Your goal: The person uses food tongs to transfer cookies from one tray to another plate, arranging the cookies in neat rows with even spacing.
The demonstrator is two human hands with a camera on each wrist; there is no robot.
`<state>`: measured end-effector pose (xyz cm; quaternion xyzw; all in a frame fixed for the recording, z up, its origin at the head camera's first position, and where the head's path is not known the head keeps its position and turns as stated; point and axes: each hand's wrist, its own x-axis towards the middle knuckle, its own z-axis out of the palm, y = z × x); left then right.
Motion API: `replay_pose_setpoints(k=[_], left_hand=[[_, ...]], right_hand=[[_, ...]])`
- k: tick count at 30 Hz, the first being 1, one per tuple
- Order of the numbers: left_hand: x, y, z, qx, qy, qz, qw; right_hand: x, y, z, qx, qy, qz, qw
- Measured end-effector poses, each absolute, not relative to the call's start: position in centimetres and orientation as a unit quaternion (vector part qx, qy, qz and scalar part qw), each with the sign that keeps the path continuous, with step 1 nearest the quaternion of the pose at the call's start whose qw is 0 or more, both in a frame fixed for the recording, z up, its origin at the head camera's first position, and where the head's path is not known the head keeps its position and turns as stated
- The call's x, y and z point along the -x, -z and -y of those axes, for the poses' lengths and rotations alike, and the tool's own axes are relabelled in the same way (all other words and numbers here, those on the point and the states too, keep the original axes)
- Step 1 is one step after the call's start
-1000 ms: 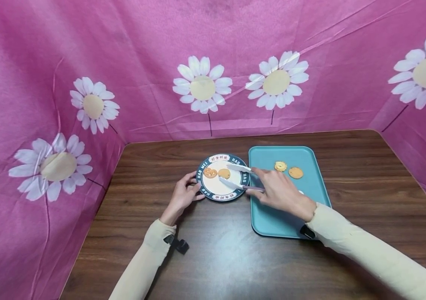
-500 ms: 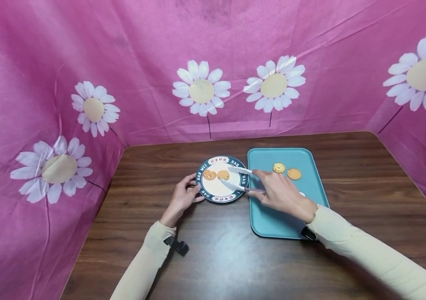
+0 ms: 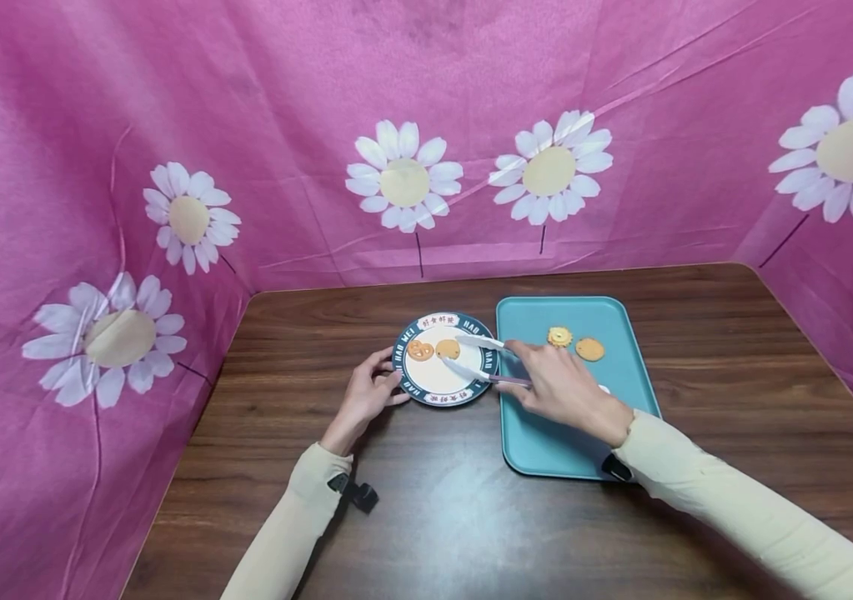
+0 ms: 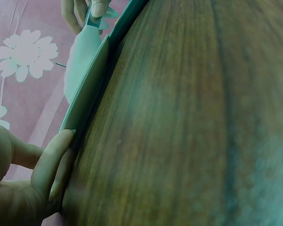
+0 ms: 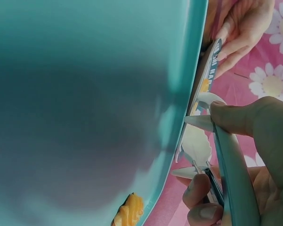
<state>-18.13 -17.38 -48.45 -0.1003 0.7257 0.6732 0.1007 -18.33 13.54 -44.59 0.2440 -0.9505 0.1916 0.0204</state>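
A round plate (image 3: 434, 382) with a dark patterned rim lies on the table. My left hand (image 3: 368, 392) holds its left edge, fingers and thumb at the rim. On the plate are a pretzel-shaped biscuit (image 3: 420, 350) and, to its right, a round biscuit (image 3: 447, 350). My right hand (image 3: 563, 385) grips a pair of tongs (image 3: 469, 370) with pale blades and darker handles. The blades are spread over the plate, their tips near the round biscuit; whether they touch it I cannot tell. In the right wrist view, thumb and fingers wrap the tongs' handles (image 5: 233, 174).
A turquoise tray (image 3: 546, 454) stands right of the plate, under my right forearm. It bears a scalloped biscuit (image 3: 559, 336), a round biscuit (image 3: 590, 348) and a small white thing (image 3: 604, 388) partly hidden by my wrist. Pink flowered cloth (image 3: 306, 167) surrounds the wooden table (image 3: 426, 517).
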Motion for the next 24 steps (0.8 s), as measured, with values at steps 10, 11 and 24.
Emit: replay_pose_setpoints(k=[10, 11, 24], left_hand=[[18.0, 48.2, 17.3, 0.096, -0.673, -0.727, 0.101], [18.0, 48.2, 17.3, 0.096, -0.674, -0.726, 0.101], [18.1, 48.4, 17.2, 0.099, -0.679, -0.721, 0.1]], right_hand=[[17.9, 44.1, -15.2, -0.23, -0.207, 0.95, 0.033], [17.8, 44.0, -15.5, -0.229, -0.204, 0.951, 0.04], [16.7, 43.5, -20.1, -0.182, -0.172, 0.967, 0.052]])
